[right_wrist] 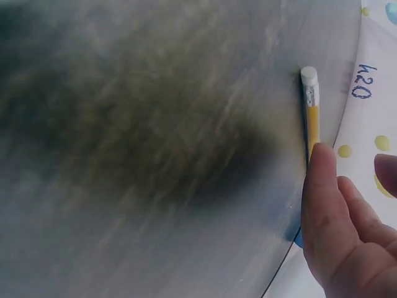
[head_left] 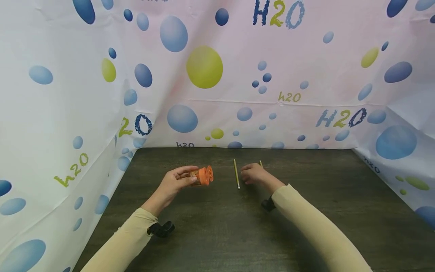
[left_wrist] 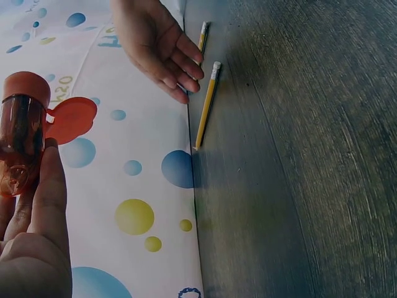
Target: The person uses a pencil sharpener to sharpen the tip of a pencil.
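My left hand [head_left: 175,186] grips a pencil sharpener [head_left: 203,176] with a see-through barrel and an orange cap, held above the table. Its orange lid [left_wrist: 73,120] stands swung out from the cap in the left wrist view. Across from it, my right hand [head_left: 255,174] hovers between two yellow pencils, its fingers loosely extended and holding nothing. The nearer-left pencil [head_left: 236,173] lies with its white eraser toward me. Most of the other pencil [head_left: 261,163] is hidden behind the right hand. In the right wrist view, a fingertip overlaps a pencil [right_wrist: 312,118] below its eraser end.
The dark wood-grain table [head_left: 217,234] runs back to a white backdrop [head_left: 234,87] printed with blue and green dots and H2O lettering. The backdrop also rises along the left and right sides. A black strap mount [head_left: 161,229] sits on the left wrist, another [head_left: 268,204] on the right.
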A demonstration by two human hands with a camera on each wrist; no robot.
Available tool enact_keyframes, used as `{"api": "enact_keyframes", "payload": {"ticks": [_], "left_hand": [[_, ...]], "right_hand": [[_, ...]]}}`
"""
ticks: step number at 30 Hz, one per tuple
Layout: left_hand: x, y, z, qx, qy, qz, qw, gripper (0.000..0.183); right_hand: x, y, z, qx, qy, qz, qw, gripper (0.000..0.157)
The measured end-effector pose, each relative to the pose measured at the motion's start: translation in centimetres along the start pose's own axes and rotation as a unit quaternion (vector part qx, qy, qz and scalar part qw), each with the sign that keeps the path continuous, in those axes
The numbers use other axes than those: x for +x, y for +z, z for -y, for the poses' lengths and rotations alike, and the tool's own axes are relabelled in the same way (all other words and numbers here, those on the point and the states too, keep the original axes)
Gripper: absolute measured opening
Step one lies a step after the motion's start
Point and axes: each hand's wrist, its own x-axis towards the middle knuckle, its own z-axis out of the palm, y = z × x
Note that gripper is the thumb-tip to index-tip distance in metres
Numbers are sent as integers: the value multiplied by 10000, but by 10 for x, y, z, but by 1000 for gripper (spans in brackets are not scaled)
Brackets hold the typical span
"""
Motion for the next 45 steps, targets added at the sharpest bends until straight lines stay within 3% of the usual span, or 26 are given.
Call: {"api": "enact_keyframes", "payload": {"ticks": [10,24,35,45], "left_hand": [[-1,-2,2,-11,32,-20,10000,53],[1,-2,5,134,30,-24,9999,53],[3,-1,6,-17,-3,9,10000,53],[3,-3,5,24,-22,-23,10000,53]], "right_hand": [[13,8,5,-165,138,-270,9994,43],[27,11,4,-623,-9,-569,9964,41],[26,14,14,-1149,-21,-878,9895,34],[28,16,16,-1372,56,-1018,9853,38]]}}
